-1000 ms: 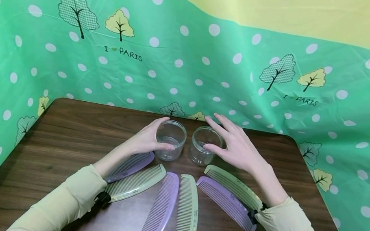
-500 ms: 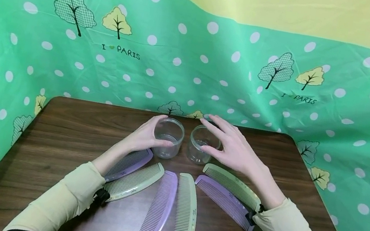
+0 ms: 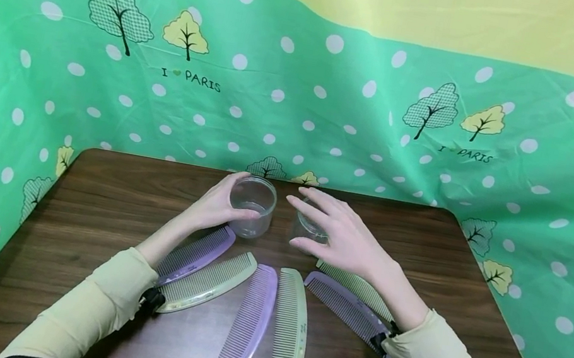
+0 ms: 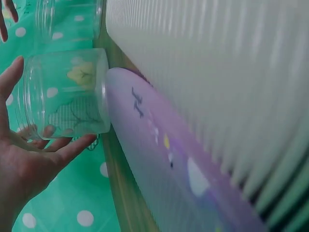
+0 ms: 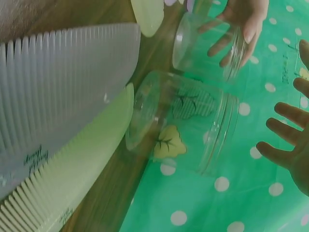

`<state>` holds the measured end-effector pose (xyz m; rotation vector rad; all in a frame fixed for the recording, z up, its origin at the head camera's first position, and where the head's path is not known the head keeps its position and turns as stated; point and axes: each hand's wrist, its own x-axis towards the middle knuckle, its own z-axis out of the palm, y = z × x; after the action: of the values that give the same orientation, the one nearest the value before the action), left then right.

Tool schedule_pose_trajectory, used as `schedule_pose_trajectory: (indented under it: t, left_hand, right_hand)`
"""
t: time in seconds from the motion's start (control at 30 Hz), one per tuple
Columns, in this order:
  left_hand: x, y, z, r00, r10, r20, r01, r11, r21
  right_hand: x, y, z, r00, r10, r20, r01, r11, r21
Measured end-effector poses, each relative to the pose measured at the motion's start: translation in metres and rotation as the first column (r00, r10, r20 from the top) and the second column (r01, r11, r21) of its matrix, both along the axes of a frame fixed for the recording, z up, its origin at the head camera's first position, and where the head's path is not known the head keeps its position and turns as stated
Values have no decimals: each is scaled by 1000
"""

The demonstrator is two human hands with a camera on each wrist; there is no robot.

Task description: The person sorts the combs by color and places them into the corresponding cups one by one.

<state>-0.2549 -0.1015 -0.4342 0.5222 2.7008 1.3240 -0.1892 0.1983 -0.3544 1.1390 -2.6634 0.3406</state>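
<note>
My left hand (image 3: 211,209) holds a clear jar (image 3: 255,218) near the table's back edge, thumb and fingers curved around its side. In the left wrist view this jar (image 4: 72,96) has no lid and no visible contents. To its right stands a second clear jar (image 3: 307,228), partly hidden by my right hand (image 3: 347,236). The right hand's fingers are spread above that jar, and the right wrist view shows the hand (image 5: 294,125) apart from the jar (image 5: 188,121).
Several combs fan out in front of the jars: a purple comb (image 3: 197,255) and green comb (image 3: 211,284) at left, a purple comb (image 3: 246,324) and green comb (image 3: 290,332) in the middle, a purple comb (image 3: 345,304) and green comb (image 3: 360,288) at right. Patterned cloth (image 3: 282,76) surrounds the table.
My left hand has shifted slightly left and back, and the jar in it moved along. The right hand has moved left and a little nearer, covering more of the second jar.
</note>
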Motion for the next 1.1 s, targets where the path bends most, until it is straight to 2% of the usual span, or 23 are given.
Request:
schedule_pose_trajectory:
  t: [0.3, 0.6, 0.83, 1.1]
  left_hand:
    - [-6, -16, -2, 999, 50, 14, -50, 998, 25]
    - [-7, -35, 1, 995, 96, 6, -97, 995, 35]
    - [-5, -49, 2, 991, 129, 22, -130, 991, 34]
    - [0, -60, 1, 990, 128, 53, -128, 992, 1]
  right_hand:
    - [4, -16, -5, 997, 62, -41, -62, 998, 1]
    - [7, -24, -8, 998, 58, -3, -58, 998, 22]
    - [12, -34, -9, 996, 83, 18, -83, 996, 15]
    - [13, -51, -19, 989, 150, 9, -151, 988, 24]
